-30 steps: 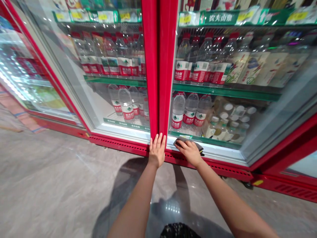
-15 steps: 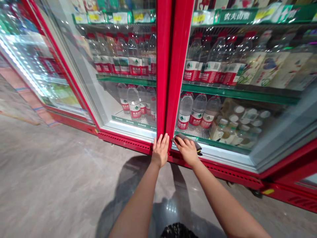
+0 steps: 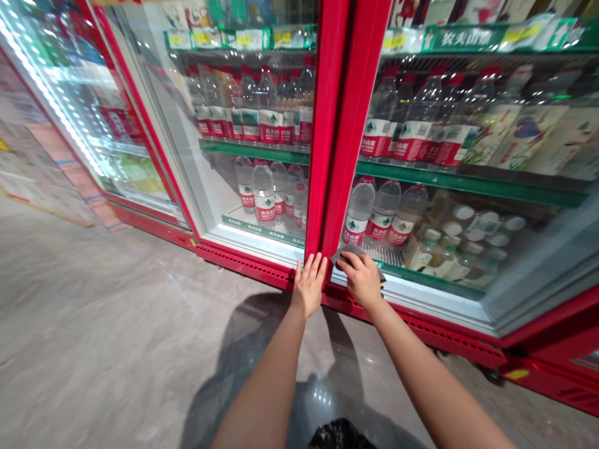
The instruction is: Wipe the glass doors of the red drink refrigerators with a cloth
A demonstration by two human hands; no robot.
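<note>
My left hand [image 3: 309,288] lies flat on the foot of the red door frame [image 3: 322,187] of a drinks fridge, fingers stretched out. Beside it, my right hand [image 3: 364,279] presses a folded dark grey cloth [image 3: 350,249] against the lower left corner of the right glass door. Its fingers are bent over the cloth, and part of the cloth sticks out past the palm. Behind the glass, close to this hand, stands a water bottle [image 3: 358,209] with a red and white label.
Green-edged shelves [image 3: 458,181] hold rows of bottles behind both doors. White-capped bottles [image 3: 449,246] stand at the lower right. A red vented base [image 3: 253,268] runs above the grey floor [image 3: 116,330]. Another lit fridge [image 3: 135,168] and stacked boxes [image 3: 56,156] are at the left.
The view has shifted, so the fridge sits further right in it. My right hand has moved the cloth slightly up the glass. My left hand stays on the frame.
</note>
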